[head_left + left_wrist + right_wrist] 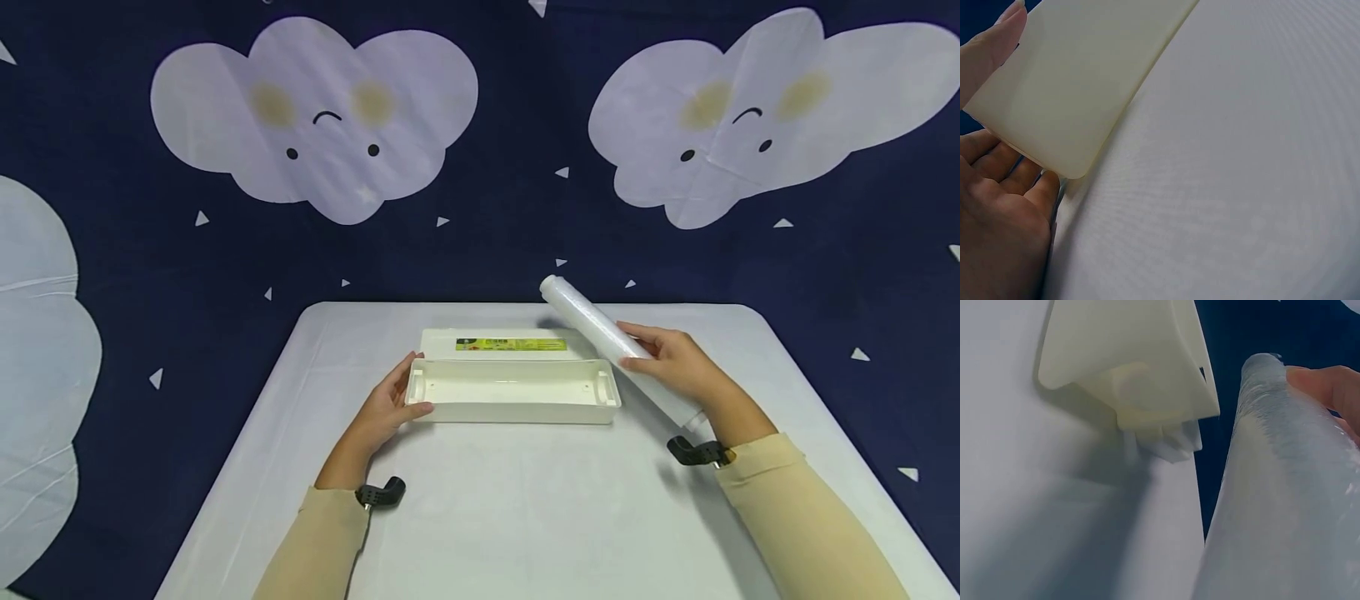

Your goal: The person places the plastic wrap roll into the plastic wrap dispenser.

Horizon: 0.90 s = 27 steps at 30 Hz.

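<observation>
A cream plastic wrap dispenser box [513,413] lies on the table with its lid [438,342] swung back behind it. Inside, the trough is bare. My left hand [382,412] grips the box's left end, thumb along the front wall; the left wrist view shows the box wall [1085,87] between thumb and fingers [1000,169]. Slanted above the right end is a roll of clear plastic wrap [592,321], held around its middle by my right hand [678,362]. In the right wrist view, the roll [1279,487] is apart from the box [1122,356].
A white cloth covers the table [510,517]. Behind it hangs a dark blue curtain [510,208] with cloud prints. A yellow-green label [512,344] is on the lid. Each wrist carries a black camera strap [381,492].
</observation>
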Each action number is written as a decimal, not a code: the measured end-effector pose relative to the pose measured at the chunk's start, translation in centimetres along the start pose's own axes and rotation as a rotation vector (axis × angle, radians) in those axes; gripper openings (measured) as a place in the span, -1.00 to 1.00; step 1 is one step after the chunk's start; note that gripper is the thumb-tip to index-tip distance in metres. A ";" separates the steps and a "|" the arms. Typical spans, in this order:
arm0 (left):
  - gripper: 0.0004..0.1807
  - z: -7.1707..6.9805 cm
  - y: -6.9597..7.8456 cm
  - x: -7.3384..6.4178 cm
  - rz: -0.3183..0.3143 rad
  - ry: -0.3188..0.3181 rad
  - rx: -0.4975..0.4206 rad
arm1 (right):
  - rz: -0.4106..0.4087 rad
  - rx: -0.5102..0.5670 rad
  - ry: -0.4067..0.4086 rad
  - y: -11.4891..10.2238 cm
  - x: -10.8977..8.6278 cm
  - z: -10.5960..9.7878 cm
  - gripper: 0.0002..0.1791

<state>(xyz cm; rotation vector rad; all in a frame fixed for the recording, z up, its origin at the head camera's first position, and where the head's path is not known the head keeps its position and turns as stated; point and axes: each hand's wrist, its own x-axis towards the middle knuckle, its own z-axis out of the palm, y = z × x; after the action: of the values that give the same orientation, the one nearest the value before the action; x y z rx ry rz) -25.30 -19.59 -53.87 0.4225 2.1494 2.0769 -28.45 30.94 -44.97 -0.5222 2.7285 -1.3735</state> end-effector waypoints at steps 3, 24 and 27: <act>0.16 0.0 0.0 0.1 0.001 0.002 -0.003 | -0.011 0.004 -0.010 -0.2 0.4 0.1 -0.26; 0.18 0.0 -0.4 0.2 0.015 0.005 -0.015 | -0.039 0.059 -0.092 -1.6 1.9 0.9 -0.27; 0.19 0.0 -0.4 0.2 0.013 0.002 -0.018 | -0.037 0.054 -0.101 -1.9 1.9 1.1 -0.27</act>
<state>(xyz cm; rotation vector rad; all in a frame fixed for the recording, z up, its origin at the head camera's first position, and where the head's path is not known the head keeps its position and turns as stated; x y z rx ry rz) -25.56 -19.53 -54.20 0.4339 2.1335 2.1022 -29.58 28.49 -43.93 -0.6233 2.6075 -1.3847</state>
